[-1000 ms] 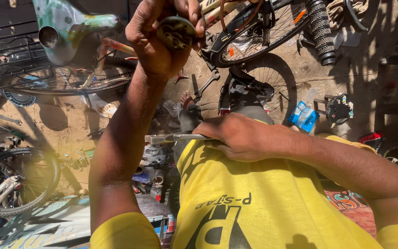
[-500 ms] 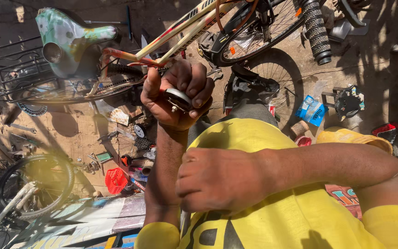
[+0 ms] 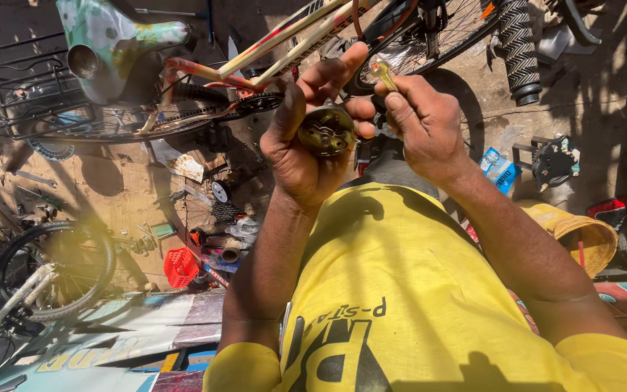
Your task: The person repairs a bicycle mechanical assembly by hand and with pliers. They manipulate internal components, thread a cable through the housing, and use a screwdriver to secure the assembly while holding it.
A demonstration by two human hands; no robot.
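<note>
While left hand (image 3: 306, 145) fingers curl round a round greasy metal hub part (image 3: 326, 132), right hand (image 3: 421, 123) pinches a small brass-coloured tool (image 3: 382, 72) just beside it (tip hidden). Beyond the fingertips: bicycle frame (image 3: 284, 33), spoked wheel (image 3: 451, 29).

The sandy ground (image 3: 121, 196) carried everything, and a small red basket (image 3: 181, 267) sat on it. Just beside the basket lay a cluster of rolled tubes and small parts (image 3: 219, 250), and well beyond it, past the legs, a blue packet (image 3: 498, 170) rested. On the basket's other side stood a bicycle wheel (image 3: 48, 272), with printed banner sheets (image 3: 146, 334) spread flat near the basket.
</note>
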